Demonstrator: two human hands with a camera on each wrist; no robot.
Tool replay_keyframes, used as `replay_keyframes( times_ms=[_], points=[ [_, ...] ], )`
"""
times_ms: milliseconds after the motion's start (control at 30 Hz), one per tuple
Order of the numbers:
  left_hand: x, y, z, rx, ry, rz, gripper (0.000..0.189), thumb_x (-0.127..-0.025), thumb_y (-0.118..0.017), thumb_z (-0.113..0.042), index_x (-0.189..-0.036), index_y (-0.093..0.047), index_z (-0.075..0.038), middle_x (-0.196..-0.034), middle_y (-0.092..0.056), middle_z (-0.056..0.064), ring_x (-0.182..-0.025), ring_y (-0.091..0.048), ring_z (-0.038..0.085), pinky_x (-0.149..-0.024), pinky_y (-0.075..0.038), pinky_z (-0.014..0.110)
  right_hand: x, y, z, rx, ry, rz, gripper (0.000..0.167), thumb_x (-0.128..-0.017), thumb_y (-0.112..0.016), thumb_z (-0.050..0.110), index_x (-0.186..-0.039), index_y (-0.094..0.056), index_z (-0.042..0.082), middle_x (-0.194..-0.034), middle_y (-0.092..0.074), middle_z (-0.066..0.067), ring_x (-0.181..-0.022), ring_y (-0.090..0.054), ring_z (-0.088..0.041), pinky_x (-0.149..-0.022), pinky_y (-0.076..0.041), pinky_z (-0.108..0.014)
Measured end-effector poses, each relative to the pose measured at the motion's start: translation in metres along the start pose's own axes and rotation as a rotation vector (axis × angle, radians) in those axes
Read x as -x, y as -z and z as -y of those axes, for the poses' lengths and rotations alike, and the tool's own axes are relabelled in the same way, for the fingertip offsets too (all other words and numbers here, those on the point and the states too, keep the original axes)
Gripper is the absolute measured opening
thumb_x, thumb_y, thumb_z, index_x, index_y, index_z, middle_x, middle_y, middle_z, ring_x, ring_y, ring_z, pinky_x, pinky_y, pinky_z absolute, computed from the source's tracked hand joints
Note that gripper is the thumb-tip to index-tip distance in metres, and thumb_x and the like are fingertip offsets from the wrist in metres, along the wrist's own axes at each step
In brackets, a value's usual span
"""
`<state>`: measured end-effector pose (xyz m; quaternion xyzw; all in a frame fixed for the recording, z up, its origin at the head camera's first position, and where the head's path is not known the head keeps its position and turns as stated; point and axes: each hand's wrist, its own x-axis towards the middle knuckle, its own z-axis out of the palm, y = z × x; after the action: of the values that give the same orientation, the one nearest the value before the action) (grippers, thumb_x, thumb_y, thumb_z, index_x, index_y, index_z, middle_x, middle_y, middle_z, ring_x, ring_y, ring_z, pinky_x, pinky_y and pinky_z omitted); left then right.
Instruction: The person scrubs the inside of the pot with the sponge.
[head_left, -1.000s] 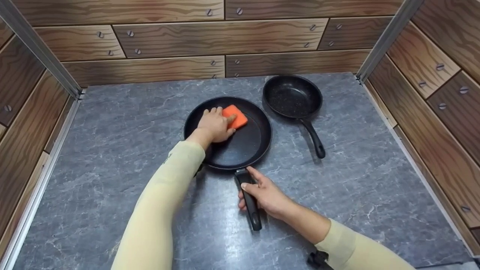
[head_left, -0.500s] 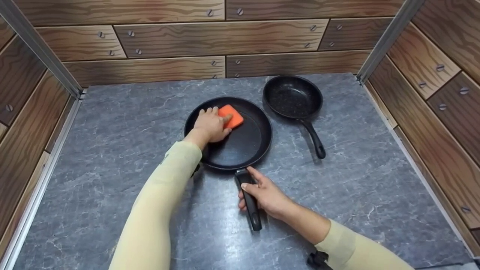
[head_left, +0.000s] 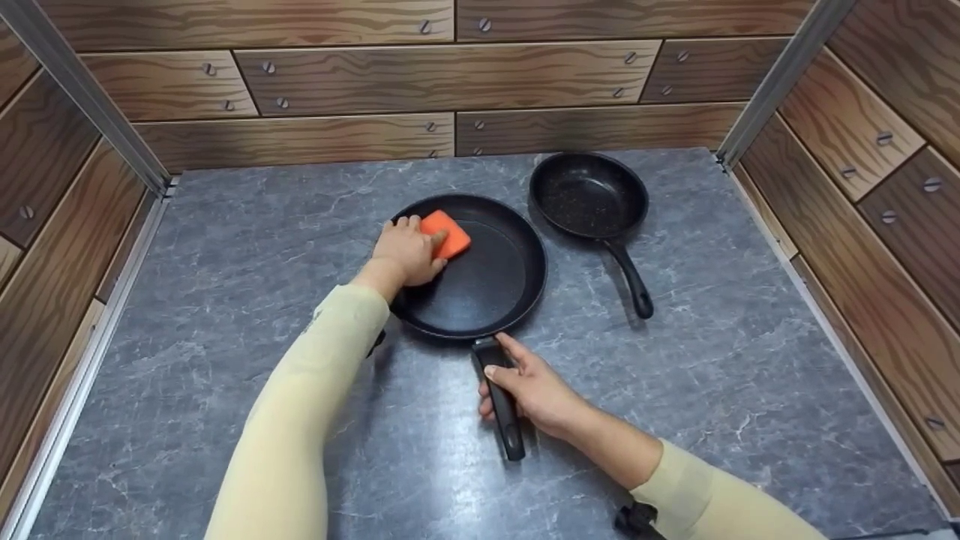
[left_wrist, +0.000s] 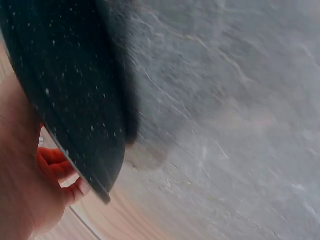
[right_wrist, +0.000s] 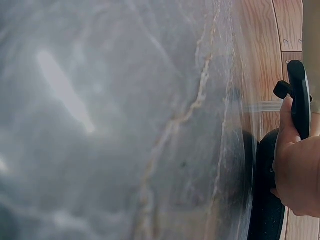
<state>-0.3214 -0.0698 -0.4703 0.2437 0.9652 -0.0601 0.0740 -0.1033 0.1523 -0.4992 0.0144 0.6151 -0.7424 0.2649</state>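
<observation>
In the head view, the pan (head_left: pixel 491 289) sits on the grey table (head_left: pixel 240 285), near its middle, with its handle (head_left: pixel 510 435) toward the person. The sponge (head_left: pixel 451 236), orange, is inside the pan, at the left part of its floor. The left hand (head_left: pixel 405 251) is on it — index finger across the top, thumb at its near edge. Whether the other fingers curl round the sponge I cannot tell. The right hand (head_left: pixel 541 394) grips the handle from the right side, thumb on top and fingertips showing on the far side. The small pan (head_left: pixel 589 196), black and flecked, stands beyond and to the right, close to the pan, its own handle toward the person. Yellowish sleeves (head_left: pixel 274 435) cover both forearms; wood-pattern walls (head_left: pixel 450 79) stand round the table.

In the left wrist view, the pan's speckled dark side fills the upper left. The left hand is behind the rim, fingers partly hidden by it; the table is blurred.

In the right wrist view, the right hand — at the right edge — is closed round the black handle, the pan's dark body below. Streaked glare lies on the table.
</observation>
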Motion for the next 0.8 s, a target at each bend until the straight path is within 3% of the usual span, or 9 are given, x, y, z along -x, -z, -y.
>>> replay_keyframes(
  times_ms=[800],
  points=[
    [0.030, 0.006, 0.012, -0.054, -0.105, 0.057, 0.060, -0.104, -0.061, -0.052, -0.157, -0.054, -0.027, -0.132, -0.059, 0.027, -0.122, -0.052, 0.046, -0.103, -0.042, 0.061, 0.000, 0.001, 0.002, 0.001, -0.009, 0.002, 0.082, -0.110, -0.053, 0.009, -0.170, 0.002, 0.007, -0.091, -0.069, -0.014, -0.069, -0.074, -0.020, -0.068, -0.063, -0.038]
  ],
)
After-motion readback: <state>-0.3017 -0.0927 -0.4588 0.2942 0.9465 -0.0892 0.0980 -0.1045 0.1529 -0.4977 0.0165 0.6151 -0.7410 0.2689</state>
